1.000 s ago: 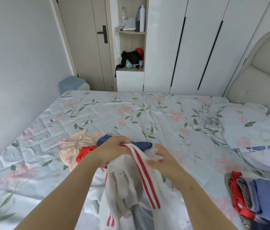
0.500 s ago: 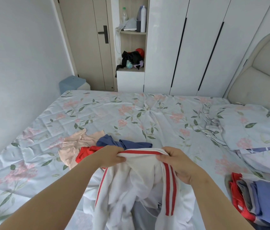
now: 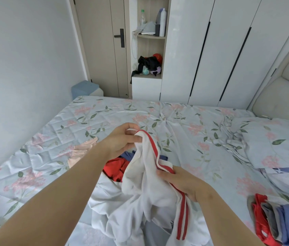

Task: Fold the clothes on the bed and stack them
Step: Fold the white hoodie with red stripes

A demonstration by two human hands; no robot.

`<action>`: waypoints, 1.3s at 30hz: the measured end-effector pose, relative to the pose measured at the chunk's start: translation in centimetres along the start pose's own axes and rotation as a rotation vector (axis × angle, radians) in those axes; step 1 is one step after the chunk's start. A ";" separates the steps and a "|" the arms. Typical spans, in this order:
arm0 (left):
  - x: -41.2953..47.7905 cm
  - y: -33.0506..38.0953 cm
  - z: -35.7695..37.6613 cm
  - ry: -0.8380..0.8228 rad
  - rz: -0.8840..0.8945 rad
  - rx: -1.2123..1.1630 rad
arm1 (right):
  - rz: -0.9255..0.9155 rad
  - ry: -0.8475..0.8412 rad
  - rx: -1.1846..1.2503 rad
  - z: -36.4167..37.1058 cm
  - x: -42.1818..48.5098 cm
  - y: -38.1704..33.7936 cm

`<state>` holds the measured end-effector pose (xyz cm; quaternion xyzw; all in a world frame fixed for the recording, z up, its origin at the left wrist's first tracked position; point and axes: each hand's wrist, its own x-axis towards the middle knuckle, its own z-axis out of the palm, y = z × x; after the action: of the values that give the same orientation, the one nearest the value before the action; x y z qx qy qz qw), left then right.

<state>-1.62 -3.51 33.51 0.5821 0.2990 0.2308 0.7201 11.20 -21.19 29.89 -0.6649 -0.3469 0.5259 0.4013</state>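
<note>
Covering most of the small room is a bed [image 3: 175, 112] with a soft, wrinkly sheet full of pink flowers and green leaves. Tall, smooth white closets [image 3: 229, 50] and a pale door [image 3: 103, 47] stand behind it. Near the front of the bed, the left hand [image 3: 120, 141] pinches the top of a floppy white cloth with red stripes [image 3: 140, 192]. The right hand [image 3: 181, 181] grips it lower down. A flat folded pile [image 3: 273, 221] sits at the bed's right edge.
</note>
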 end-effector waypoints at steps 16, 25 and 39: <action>-1.1 -15.0 2.9 -0.297 -0.372 0.549 | 0.001 0.365 0.753 -2.5 0.0 -0.9; -0.2 -10.2 2.4 -0.101 -0.027 0.647 | -0.010 0.646 0.489 -5.2 -0.1 -2.0; -0.4 5.2 6.3 -0.051 0.275 0.191 | -0.418 0.483 0.457 -5.3 -1.8 -6.8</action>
<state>2.57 -7.12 39.52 0.6891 0.2187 0.2829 0.6303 15.70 -20.68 37.43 -0.5778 -0.2444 0.3250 0.7077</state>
